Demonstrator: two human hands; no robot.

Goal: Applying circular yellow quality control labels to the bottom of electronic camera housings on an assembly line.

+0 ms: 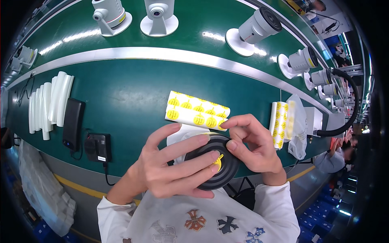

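A white camera-like device with a black ribbed round end (231, 167) is held up before my chest. A yellow round sticker (219, 163) lies at the middle of that end. My left hand (170, 166) reaches over the device from the left, its fingertips on the ribbed face and the sticker, its thumb at the lower rim. My right hand (255, 148) is at the right upper rim. Its thumb presses there, its index finger is raised apart, and the other fingers curl partly out of sight. Just beyond, a curled sheet of yellow round stickers (198, 106) lies on the green table.
Similar white devices (160, 18) stand on the green line beyond a pale rail (133, 53). White rolls (56, 97), a black power bank (73, 123) and a black box with a cable (98, 147) lie left. Another sticker roll (278, 125) and a plastic bag (298, 129) lie right.
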